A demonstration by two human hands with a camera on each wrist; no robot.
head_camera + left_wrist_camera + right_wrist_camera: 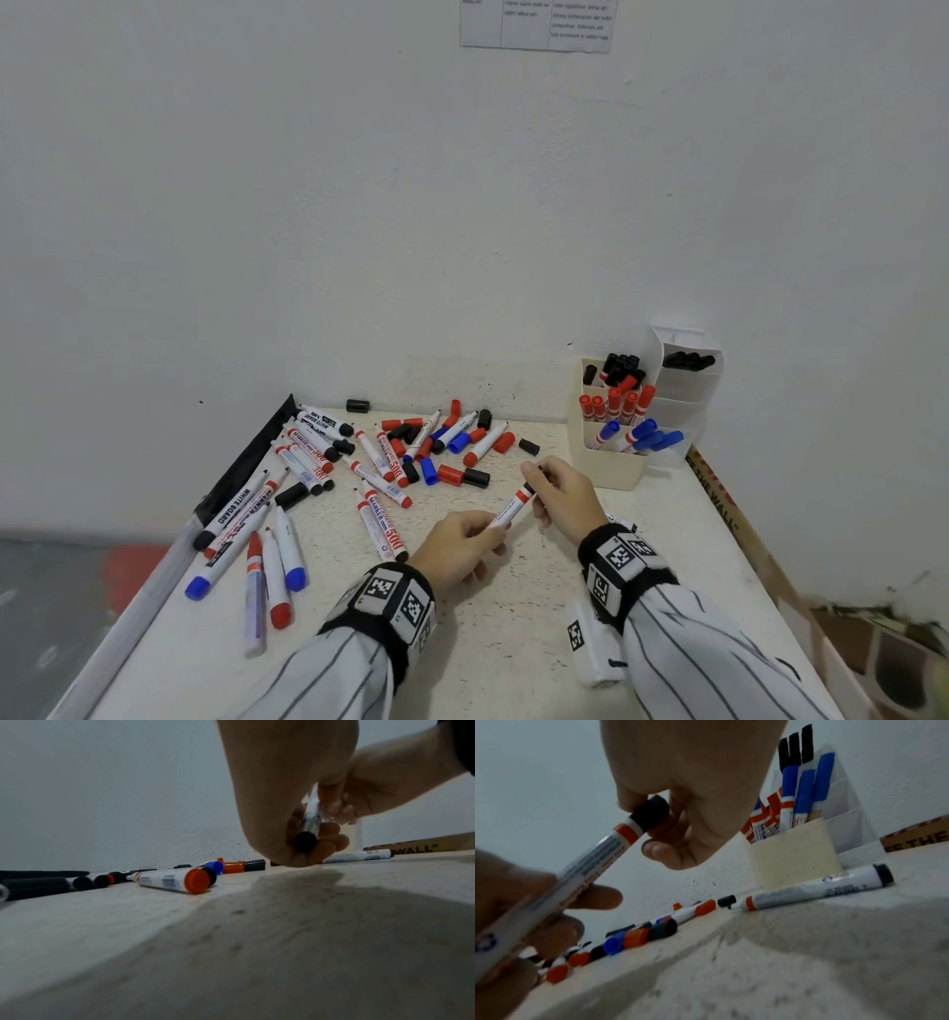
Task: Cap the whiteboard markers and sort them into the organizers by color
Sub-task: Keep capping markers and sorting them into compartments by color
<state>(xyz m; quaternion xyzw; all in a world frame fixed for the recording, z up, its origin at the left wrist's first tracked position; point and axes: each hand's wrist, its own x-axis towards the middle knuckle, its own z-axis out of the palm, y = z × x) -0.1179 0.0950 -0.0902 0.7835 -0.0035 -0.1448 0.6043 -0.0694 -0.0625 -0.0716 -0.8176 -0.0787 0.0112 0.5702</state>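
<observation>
the marker (513, 506) was held above the table (513, 642), near the middle of its surface and left of the organizers. its white barrel carried a red band just below a black cap (650, 814) seated on the far end. the right hand (565, 493) pinched that cap between curled thumb and fingers. the left hand (462, 547) gripped the near end of the barrel with curled fingers; the barrel's black end plug (305, 841) showed in the left wrist view. the marker was tilted, cap end farther and to the right.

the cream organizer (608, 457) stood at the far right, holding black-, red- and blue-capped markers in separate compartments. a white organizer (688, 390) stood just behind it. loose markers and caps (411, 452) lay scattered over the far left of the table. one uncapped marker (816, 888) lay flat on the table just in front of the cream organizer.
</observation>
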